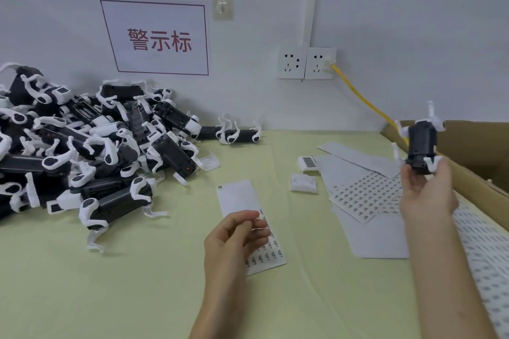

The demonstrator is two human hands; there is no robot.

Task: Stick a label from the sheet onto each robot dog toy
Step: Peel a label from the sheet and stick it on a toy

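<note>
Head view: toy pile (82, 151) beside sheet (242, 201)

The near table (96, 297) lies bare from the left edge across to the left hand (234, 237), which hovers over the label strip (252, 226). A heap of toy dogs (82, 146) blocks the whole left back corner, trailing along the wall (275, 107) to mid-table. Between heap and strip runs an open lane. To the right, two white parts (303, 183), loose sheets (366, 195) and a box (473, 181) crowd the surface; the right hand (425, 190) holds a dog (421, 147) above the box edge. A yellow cable (366, 103) slants down behind it.
</note>
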